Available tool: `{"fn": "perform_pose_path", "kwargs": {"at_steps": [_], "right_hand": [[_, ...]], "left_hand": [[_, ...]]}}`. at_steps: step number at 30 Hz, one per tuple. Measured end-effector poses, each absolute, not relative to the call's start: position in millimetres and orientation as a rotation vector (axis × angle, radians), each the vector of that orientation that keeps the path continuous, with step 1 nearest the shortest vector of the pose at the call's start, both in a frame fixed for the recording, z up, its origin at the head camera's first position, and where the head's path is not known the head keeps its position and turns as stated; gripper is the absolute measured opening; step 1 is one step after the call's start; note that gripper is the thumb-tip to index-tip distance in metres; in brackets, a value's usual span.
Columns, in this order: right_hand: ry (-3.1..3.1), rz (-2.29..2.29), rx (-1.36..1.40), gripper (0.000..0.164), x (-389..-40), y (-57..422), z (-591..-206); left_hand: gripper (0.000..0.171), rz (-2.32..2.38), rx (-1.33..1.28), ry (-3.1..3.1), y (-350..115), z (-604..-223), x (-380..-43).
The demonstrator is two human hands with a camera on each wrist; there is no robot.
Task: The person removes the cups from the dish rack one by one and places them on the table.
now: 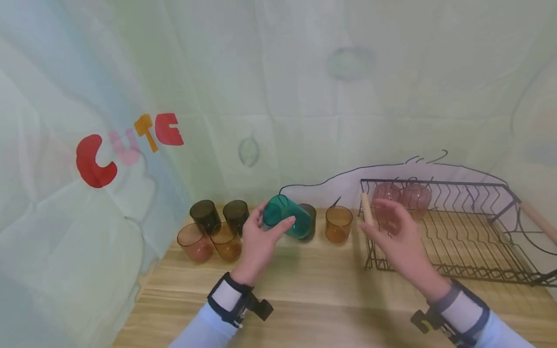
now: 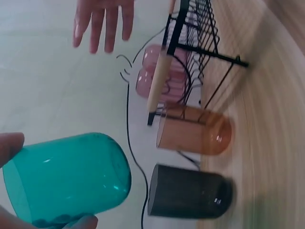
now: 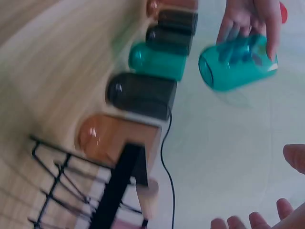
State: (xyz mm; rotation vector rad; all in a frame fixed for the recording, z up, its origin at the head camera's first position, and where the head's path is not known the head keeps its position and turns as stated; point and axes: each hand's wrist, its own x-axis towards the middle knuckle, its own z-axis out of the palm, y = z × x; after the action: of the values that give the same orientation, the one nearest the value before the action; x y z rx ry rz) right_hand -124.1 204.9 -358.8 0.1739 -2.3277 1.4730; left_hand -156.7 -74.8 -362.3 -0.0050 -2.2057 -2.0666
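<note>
My left hand [image 1: 256, 241] holds a teal translucent cup [image 2: 71, 176] above the table, its fingers and thumb around the side near the rim. The cup lies tilted in the air, its base toward the right. My right hand [image 1: 404, 239] is empty, its fingers apart and slightly bent, in front of the left end of a black wire dish rack [image 1: 439, 268]. Below the held cup, a second teal cup [image 3: 159, 62] stands on the table, mostly hidden in the head view. Right of it stand a smoky dark cup [image 2: 188, 192] and an amber cup [image 1: 338, 224].
Left of my left hand stand two dark cups [image 1: 205, 216], with a pink cup [image 1: 196, 244] and another amber cup [image 1: 226, 242] before them. Pink cups [image 1: 416, 198] sit in the rack's back left, near its wooden handle [image 1: 367, 208]. A printed curtain [image 1: 304, 96] hangs behind.
</note>
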Motion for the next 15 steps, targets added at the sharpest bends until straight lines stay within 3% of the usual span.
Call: {"fn": "perform_pose_path", "kwargs": {"at_steps": [15], "right_hand": [[-2.459, 1.200, 0.033, 0.072, -133, 256, -352]], "left_hand": [[0.080, -1.756, 0.026, -2.265, -106, -370, -162]]}}
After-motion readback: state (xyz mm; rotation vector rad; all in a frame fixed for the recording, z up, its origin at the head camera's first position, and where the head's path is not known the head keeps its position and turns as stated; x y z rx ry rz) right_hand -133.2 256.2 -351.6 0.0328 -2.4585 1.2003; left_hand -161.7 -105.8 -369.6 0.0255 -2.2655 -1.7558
